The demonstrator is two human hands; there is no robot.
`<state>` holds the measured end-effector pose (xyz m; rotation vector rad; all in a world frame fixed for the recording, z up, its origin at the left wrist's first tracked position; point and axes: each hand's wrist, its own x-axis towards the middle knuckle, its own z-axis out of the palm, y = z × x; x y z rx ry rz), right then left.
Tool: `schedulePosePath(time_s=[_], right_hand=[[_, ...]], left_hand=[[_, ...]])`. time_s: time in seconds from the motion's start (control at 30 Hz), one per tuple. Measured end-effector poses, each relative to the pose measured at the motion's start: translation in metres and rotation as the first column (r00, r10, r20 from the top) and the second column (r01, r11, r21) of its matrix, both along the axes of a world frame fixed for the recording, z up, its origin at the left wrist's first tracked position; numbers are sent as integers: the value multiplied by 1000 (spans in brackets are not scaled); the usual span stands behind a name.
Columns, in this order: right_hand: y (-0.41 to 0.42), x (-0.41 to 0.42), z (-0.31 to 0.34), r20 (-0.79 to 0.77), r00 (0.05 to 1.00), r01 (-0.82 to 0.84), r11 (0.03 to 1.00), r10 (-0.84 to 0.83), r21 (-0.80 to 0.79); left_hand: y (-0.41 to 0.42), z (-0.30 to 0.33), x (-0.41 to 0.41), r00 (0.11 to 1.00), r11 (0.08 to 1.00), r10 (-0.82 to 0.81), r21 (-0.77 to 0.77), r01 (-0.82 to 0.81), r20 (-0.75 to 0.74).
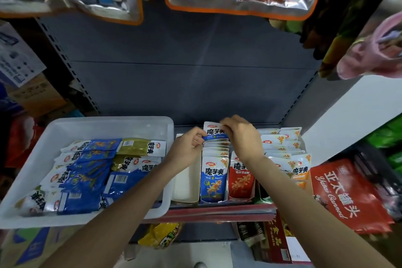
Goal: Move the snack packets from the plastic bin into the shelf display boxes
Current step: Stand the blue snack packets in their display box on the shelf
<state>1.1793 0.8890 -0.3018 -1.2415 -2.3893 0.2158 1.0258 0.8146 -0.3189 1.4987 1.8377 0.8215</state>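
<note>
Both hands, left hand [188, 145] and right hand [240, 135], pinch one blue packet [214, 131] upright at far end of the blue display box [214, 172].

Plastic bin [43, 150] sits on the shelf, left of both hands, with loose packets [91, 172] lying flat in it. Just right of the bin — an unfilled display box [186, 189], under the left hand [187, 148]. Left fingers [199, 135] and right fingers [226, 126] meet on one upright packet [214, 131] at the back of a packet row [215, 169], which runs from the fingers toward the shelf front. Right of that row — two more filled boxes [242, 178], the nearer under the right hand [243, 139]. Shelf back panel [185, 72] lies behind the fingers.
</note>
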Motion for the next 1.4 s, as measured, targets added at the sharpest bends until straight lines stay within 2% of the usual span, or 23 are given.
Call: schedulePosePath(time_s=[0.07, 0.13, 0.2, 0.37, 0.43, 0.53, 0.63, 0.7, 0.8, 0.93, 1.0, 1.07, 1.17, 1.3, 1.4], right_hand=[[-1, -3, -1, 235, 971, 38, 999, -30, -26], [-4, -6, -2, 340, 940, 30, 999, -17, -34], [-8, -10, -3, 298, 954, 30, 1000, -25, -10], [-27, -36, -4, 8, 998, -66, 996, 65, 59], [-37, -60, -5, -28, 994, -108, 992, 106, -70], [-56, -100, -11, -26, 982, -185, 936, 186, -301], [-78, -144, -17, -9, 966, -237, 870, 258, -432], [-91, -174, -24, 10, 959, -244, 845, 282, -475], [-103, -218, -37, 15, 953, -248, 806, 303, -537], [-106, -270, -57, 66, 964, -166, 775, 258, -610], [-105, -289, -65, 96, 966, -125, 755, 242, -644], [-103, -304, -71, 125, 956, -116, 733, 265, -670], [-106, -319, -76, 271, 906, -89, 772, 325, -629], [-125, -323, -72, 426, 865, -97, 920, 267, -379], [-138, -321, -68, 530, 802, -151, 952, 275, -266]], left_hand=[[0, 0, 0, 1000, 1000, -10, 11, 10, -9], [-1, 0, 0, 1000, 999, -24, 22, 24, -14], [-3, -1, -3, 1000, 999, -28, 29, 28, -11], [-18, -1, -30, 998, 996, 59, 62, -58, -4], [-30, -1, -49, 993, 989, 118, 87, -116, -25], [-51, -7, -87, 970, 969, 230, 116, -220, -78], [-80, -20, -136, 935, 945, 323, 101, -311, -147], [-98, -37, -174, 911, 940, 342, 66, -336, -230], [-122, -60, -229, 896, 923, 329, -98, -371, -300], [-138, -65, -271, 896, 910, 150, -297, -291, -418], [-142, -67, -282, 907, 892, 69, -381, -243, -416], [-144, -68, -288, 932, 898, 76, -382, -219, -356], [-147, -64, -290, 945, 923, 154, -299, -241, -288], [-146, -64, -292, 940, 934, 230, -215, -286, -252], [-142, -58, -298, 952, 925, 265, -238, -296, -154]])
